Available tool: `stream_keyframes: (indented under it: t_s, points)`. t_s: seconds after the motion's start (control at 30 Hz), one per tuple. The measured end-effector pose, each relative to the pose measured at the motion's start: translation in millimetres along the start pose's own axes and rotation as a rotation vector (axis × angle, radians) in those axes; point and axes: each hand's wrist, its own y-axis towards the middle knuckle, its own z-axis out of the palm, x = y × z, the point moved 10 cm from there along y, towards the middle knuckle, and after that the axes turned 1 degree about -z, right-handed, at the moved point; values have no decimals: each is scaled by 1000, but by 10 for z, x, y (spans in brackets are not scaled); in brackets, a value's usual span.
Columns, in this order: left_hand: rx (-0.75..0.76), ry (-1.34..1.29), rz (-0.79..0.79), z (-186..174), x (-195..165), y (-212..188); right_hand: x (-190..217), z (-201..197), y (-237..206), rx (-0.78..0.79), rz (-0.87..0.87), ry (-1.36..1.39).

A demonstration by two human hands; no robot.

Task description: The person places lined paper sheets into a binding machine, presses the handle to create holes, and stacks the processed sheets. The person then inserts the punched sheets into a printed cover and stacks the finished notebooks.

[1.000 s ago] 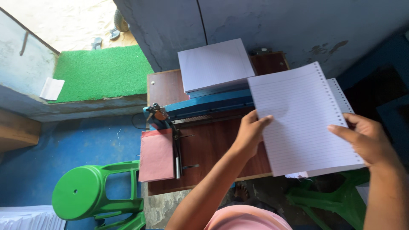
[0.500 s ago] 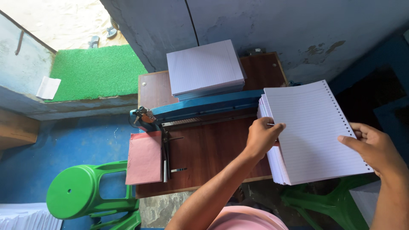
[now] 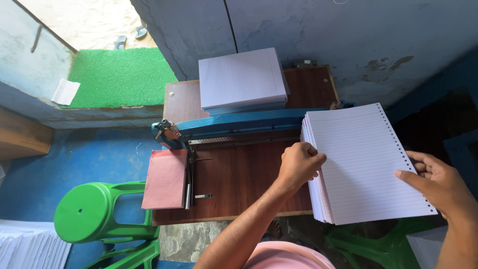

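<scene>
A: Head view: where is the sheaf [image 3: 366, 167]?

B: Held over the table's [image 3: 239, 182] right edge, between both hands. It is lined paper with a row of punched holes down its right side, tilted so its top leans left.

A: And the left hand [image 3: 298, 164]?

B: Curled shut on the sheaf's left edge, about halfway down, knuckles up. The fingers wrap around the stacked edges.

A: The right hand [image 3: 438, 187]?

B: At the right edge, low down. Thumb on top of the top sheet, fingers half open and spread behind the punched side. It grips the sheaf too.

A: What else is on the table?

B: A blue punch [image 3: 239, 124] across the middle, and a stack [image 3: 241, 79] of the same lined paper at the back edge, behind it. A pink card [image 3: 166, 179] hangs over the left edge. A green stool [image 3: 97, 211] stands on the floor, left of the table.

A: Anything unclear?

B: The sheaf hides the table's right front corner and the punch's right end. The right wrist is cut off by the frame. I cannot tell how many sheets the sheaf holds. Another white pile [image 3: 30, 246] at lower left is only partly in frame.
</scene>
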Motion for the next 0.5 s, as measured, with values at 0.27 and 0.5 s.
stream_keyframes:
  t_s: [0.27,0.5]
  points:
    - [-77,301,134,78,-107,27,-201,22,128,67,74,-298]
    - [-110,487,185,138,-196,34,-472,97,312,139,29,-392]
